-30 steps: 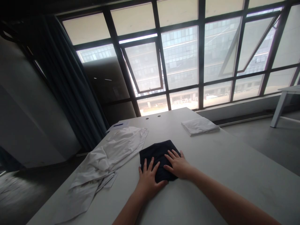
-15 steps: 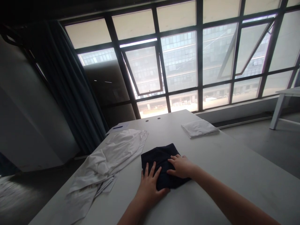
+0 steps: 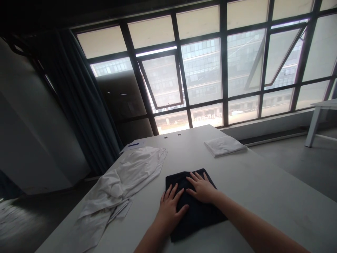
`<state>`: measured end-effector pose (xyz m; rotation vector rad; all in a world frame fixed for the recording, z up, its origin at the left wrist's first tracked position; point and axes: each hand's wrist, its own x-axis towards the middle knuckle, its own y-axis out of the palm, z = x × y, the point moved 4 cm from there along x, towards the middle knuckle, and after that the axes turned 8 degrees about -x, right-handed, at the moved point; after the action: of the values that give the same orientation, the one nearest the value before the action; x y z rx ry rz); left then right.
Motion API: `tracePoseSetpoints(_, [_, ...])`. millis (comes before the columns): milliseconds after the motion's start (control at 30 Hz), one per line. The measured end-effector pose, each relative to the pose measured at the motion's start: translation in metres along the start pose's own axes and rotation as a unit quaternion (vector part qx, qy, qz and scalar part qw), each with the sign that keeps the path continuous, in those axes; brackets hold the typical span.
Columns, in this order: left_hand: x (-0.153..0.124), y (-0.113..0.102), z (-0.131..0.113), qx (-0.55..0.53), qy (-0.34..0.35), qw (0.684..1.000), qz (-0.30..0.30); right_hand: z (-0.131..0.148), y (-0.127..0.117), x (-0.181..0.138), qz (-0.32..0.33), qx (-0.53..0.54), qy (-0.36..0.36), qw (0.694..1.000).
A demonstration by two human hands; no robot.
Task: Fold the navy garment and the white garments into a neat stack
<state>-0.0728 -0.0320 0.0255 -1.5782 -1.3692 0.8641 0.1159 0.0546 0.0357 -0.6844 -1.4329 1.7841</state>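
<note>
My left hand (image 3: 170, 211) and right hand (image 3: 202, 188) rest flat on a dark cloth (image 3: 193, 219).
Fingers (image 3: 198, 180) splayed, gripping nothing; the cloth lies mid-counter (image 3: 263, 189), open room to its right, a crumpled white garment (image 3: 126, 179) near its left edge.

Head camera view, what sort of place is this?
Likely an office or workroom in a city building: a long white table, a wall of large windows facing glass office blocks, and a bare grey floor.
</note>
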Motion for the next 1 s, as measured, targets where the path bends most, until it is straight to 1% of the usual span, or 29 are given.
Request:
tracePoseSetpoints(100, [0.003, 0.001, 0.009, 0.002, 0.0, 1.0, 0.003, -0.013, 0.011, 0.006, 0.0, 0.001, -0.006, 1.0])
tracePoseSetpoints(200, [0.001, -0.001, 0.007, 0.001, 0.003, 1.0, 0.002, -0.027, 0.013, 0.008, -0.006, -0.01, 0.034, 0.999])
tracePoseSetpoints(300, [-0.001, -0.001, 0.004, 0.004, 0.006, 1.0, 0.0, -0.034, 0.015, 0.009, 0.002, -0.017, 0.062, 0.998])
tracePoseSetpoints(633, [0.002, 0.003, 0.007, 0.003, 0.008, 1.0, -0.001, -0.033, 0.016, 0.009, -0.021, -0.015, 0.058, 0.998])
tracePoseSetpoints(1000, [0.001, 0.001, 0.006, 0.001, 0.008, 1.0, 0.0, -0.032, 0.014, 0.008, -0.018, -0.018, 0.06, 0.998])
